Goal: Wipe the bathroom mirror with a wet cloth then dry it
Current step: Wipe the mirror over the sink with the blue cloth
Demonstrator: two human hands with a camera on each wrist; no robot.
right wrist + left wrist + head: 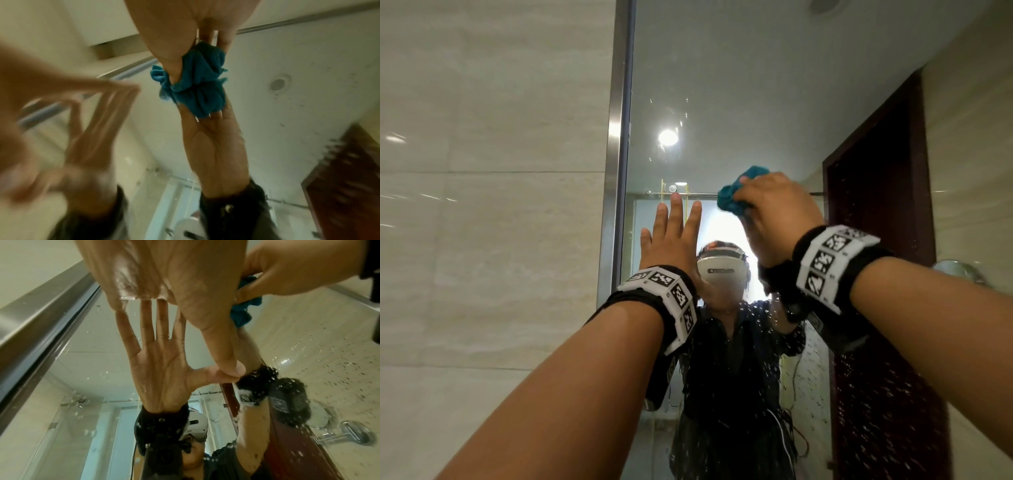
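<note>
Droplet-speckled mirror, steel-framed on beige wall tiles. Left hand: grip released, flat on glass. Right hand: grip grasping teal cloth.

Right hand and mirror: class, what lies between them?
A bunched blue cloth lies between the right hand and the mirror, pressed against the glass; the right wrist view shows it best.
</note>
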